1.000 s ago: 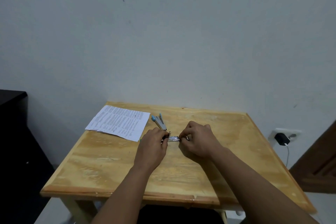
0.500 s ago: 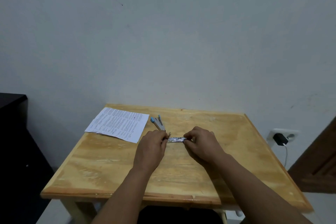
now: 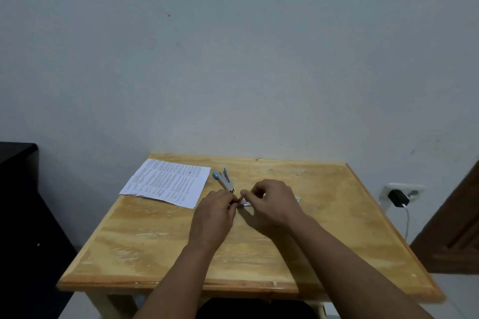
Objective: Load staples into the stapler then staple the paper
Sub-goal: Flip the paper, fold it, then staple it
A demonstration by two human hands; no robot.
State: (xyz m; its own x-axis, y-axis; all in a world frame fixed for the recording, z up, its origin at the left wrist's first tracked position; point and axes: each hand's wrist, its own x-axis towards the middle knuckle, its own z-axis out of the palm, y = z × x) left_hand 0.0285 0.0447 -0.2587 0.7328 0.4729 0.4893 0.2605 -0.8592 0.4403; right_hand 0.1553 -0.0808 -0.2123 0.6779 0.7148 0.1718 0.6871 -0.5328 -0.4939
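Note:
A small metal stapler (image 3: 225, 180) with light blue tips lies hinged open on the wooden table (image 3: 324, 228), just right of a printed paper sheet (image 3: 168, 182). In front of it a silvery strip of staples (image 3: 245, 204) is held between my hands. My left hand (image 3: 213, 217) pinches its left end. My right hand (image 3: 272, 202) pinches it from the right, fingers curled over most of the strip. A small greenish object (image 3: 298, 198), partly hidden, peeks out behind my right hand.
The table stands against a bare grey wall. A dark cabinet (image 3: 18, 215) is at the left. A wall socket with a black charger (image 3: 399, 198) and white cable sits at the right, beside a brown wooden door (image 3: 456, 228).
My right hand has slid left along the staple strip toward my left hand, so less of the strip shows. The stapler and paper have not moved.

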